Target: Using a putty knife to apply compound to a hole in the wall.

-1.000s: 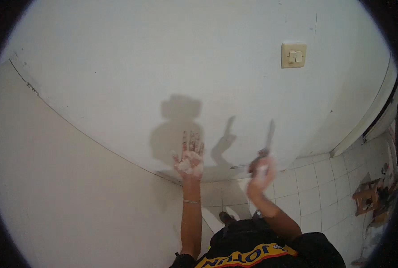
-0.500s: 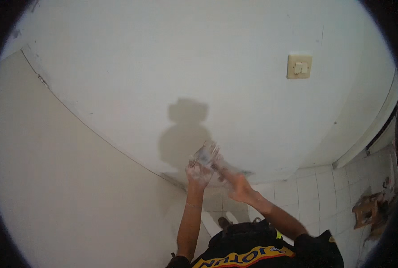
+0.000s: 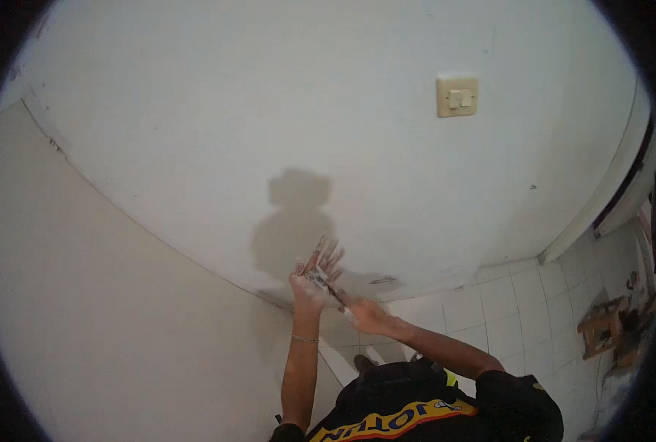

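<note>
My left hand (image 3: 308,293) is held palm up in front of the wall, its fingers spread and coated with whitish paste or dust. My right hand (image 3: 370,316) comes in from the right, closed around the handle of a slim putty knife (image 3: 336,294). The knife's tip end lies against the left palm, where grey-white smears show. Its blade shape is too small to make out fully.
A pale wall (image 3: 195,147) fills the view ahead, with a cream double light switch (image 3: 457,97) at upper right. Another wall (image 3: 121,309) adjoins on the left. White floor tiles (image 3: 527,295) and a wooden stool (image 3: 601,328) lie to the right.
The right hand has drawn back toward the lower right, and the knife shows more clearly. My left fingers have spread wider. The view has shifted slightly, so the switch sits further left.
</note>
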`<state>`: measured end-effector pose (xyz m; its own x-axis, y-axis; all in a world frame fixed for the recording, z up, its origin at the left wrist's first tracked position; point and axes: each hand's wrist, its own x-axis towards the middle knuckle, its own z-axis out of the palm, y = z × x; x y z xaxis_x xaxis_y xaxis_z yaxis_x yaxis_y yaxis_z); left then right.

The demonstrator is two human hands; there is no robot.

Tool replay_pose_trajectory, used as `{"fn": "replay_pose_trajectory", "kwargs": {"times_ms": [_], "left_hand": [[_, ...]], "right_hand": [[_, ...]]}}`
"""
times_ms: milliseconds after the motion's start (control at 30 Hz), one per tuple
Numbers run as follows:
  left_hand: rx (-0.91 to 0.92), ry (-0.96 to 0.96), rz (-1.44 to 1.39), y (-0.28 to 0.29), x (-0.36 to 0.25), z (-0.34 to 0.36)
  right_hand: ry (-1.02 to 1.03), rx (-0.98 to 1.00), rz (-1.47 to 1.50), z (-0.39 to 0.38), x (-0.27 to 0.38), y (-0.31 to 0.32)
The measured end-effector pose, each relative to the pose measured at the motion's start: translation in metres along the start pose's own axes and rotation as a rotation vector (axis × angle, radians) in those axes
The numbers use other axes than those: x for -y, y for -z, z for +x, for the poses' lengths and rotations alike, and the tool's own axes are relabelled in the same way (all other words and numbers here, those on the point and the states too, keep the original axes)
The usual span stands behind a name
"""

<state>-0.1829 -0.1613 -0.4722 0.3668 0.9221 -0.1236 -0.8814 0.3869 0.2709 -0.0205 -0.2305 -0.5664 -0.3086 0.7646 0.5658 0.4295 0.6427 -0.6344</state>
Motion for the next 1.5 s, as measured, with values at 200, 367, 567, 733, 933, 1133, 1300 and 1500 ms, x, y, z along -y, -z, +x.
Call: {"fn": "replay_pose_trajectory", "kwargs": {"times_ms": [200,367,567,733,933,1133,1300,1500], "left_hand": [[0.038,0.066,-0.121,0.041,0.005,-0.005],[0.17,-0.133,1.323,0.052,0.013,-0.011],[-0.119,0.046,0.302,0.028,0.043,-0.027],[-0.243,-0.099,0.141,0.056,0.034,-0.06],[-0.127,-0.345,0.165,0.128,0.008,-0.128],[-0.624,-0.385,0.192,0.152,0.006,-0.147],[-0.6,-0.382,0.171,0.16,-0.005,-0.156],[-0.614,-0.423,0.148,0.16,-0.02,-0.151]], "right_hand": [[-0.228,0.219,-0.045,-0.012,0.007,0.012],[-0.311,0.074,0.14,-0.018,-0.003,0.019],[-0.29,0.372,-0.016,-0.061,-0.03,0.007],[-0.431,0.021,0.004,-0.107,-0.05,0.012],[-0.394,-0.19,-0.268,-0.1,-0.058,0.092],[-0.305,-0.324,-0.551,-0.008,-0.063,0.231],[-0.073,-0.4,-0.558,0.048,-0.072,0.278],[0.053,-0.456,-0.752,0.097,-0.084,0.261]]}}
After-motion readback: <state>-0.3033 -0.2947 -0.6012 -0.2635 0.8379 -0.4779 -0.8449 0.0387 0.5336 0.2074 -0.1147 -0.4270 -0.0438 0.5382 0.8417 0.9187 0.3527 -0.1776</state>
